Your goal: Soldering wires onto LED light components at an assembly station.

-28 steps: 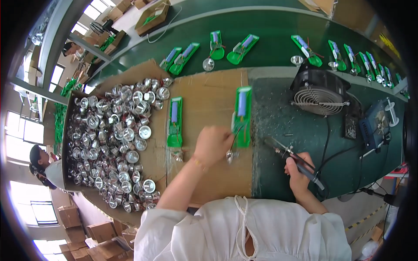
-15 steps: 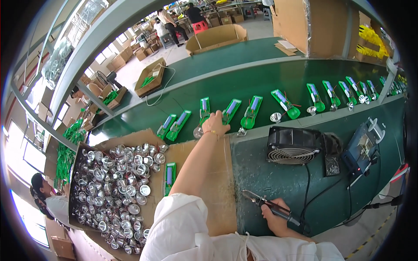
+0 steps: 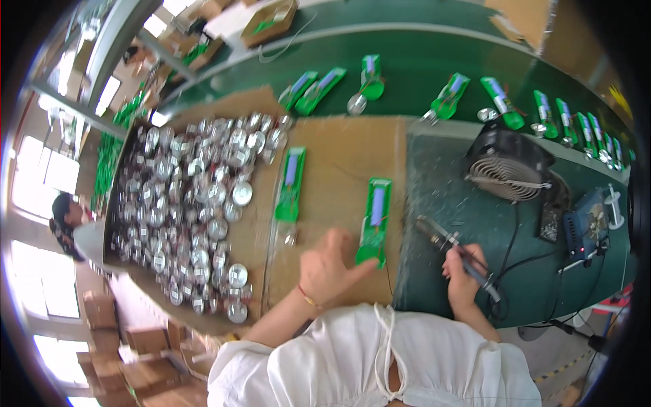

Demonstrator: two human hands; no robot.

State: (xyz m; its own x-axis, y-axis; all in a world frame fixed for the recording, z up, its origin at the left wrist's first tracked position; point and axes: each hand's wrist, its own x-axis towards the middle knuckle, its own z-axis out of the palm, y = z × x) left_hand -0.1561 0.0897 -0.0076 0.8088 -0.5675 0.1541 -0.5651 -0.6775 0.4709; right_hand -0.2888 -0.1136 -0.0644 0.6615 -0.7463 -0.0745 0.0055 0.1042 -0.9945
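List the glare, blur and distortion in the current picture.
Head view: windows at left burn out to white; metal cups glint with highlights; the green casing nearest the soldering iron looks slightly soft, its details hard to make out; the far pale rail bows with fisheye distortion, and the corners fall to black.

Left hand [image 3: 330, 268] is at the lower end of a green housing [image 3: 377, 227] on the cardboard sheet [image 3: 339, 163], thumb spread from the fingers; can't tell from here if it's touching. Right hand [image 3: 464, 271] grips a soldering iron [image 3: 442, 236], tip toward the housing, well clear. Second housing [image 3: 290, 183] sits left, near loose reflectors [image 3: 240, 194]. Black fan [image 3: 508, 149] stands beyond the iron.
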